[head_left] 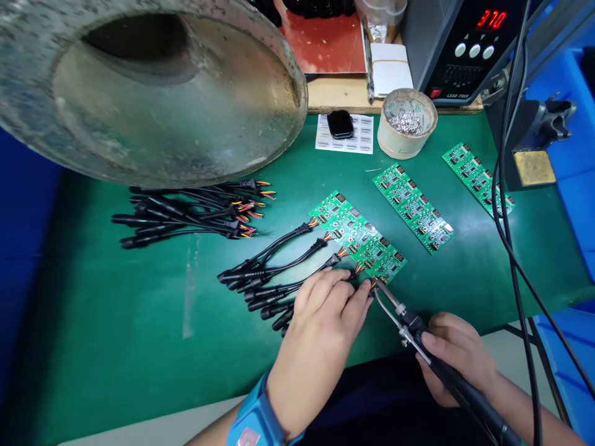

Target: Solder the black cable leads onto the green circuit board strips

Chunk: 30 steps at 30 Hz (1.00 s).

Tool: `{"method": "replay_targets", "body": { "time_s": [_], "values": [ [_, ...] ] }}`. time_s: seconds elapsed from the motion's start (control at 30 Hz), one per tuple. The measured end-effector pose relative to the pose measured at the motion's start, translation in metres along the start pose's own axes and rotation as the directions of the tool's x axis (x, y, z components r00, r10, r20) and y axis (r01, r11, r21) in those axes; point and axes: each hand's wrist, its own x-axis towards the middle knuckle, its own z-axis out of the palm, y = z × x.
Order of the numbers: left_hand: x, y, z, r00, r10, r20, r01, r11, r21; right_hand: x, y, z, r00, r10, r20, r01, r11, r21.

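A big grey fume hood [139, 87] blocks the upper left of our view and hides the counter [139, 322] behind it. The soldering iron [432, 353] runs out of frame at the lower right, so we cannot see its cable end. Small parts on the boards are too fine to make out.

Our left hand [325, 316] lies palm down on the counter, fingers extended toward the near corner of the nearest circuit board strip [360, 238], pressing on the thin coloured wires of a black cable [279, 291]; what sits under the fingertips is hidden. A blue wrist strap [255, 421] circles that wrist.

Our right hand [453, 359] is closed around the iron's black handle in a pen-like grip, tip angled up-left, meeting the board's near edge just beside the left fingertips.

The strip lies mid-counter with cables attached along its left edge. Two more board strips [413, 207] lie to the right, loose cables [186, 214] to the left.
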Motion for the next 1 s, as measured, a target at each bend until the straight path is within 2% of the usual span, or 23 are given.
{"method": "replay_targets", "body": {
  "time_s": [0.17, 0.77, 0.9, 1.0],
  "values": [
    [0.000, -0.002, 0.000, 1.000, -0.005, 0.015, 0.005, 1.000, -0.021, 0.000, 0.000, 0.001, 1.000, -0.003, 0.021, 0.002, 1.000, 0.015],
    [0.000, -0.002, 0.002, 1.000, 0.009, 0.009, -0.009, 1.000, -0.013, 0.003, -0.001, 0.002, 1.000, 0.013, -0.027, -0.011, 0.998, 0.060],
    [0.000, -0.002, 0.002, 1.000, 0.008, -0.003, -0.008, 1.000, -0.015, -0.005, 0.000, 0.001, 0.999, 0.030, -0.027, -0.027, 0.996, 0.085],
    [0.000, -0.001, 0.002, 1.000, 0.008, -0.022, -0.008, 1.000, -0.016, -0.017, 0.002, -0.002, 0.996, 0.082, -0.034, -0.076, 0.983, 0.166]
  ]
}}
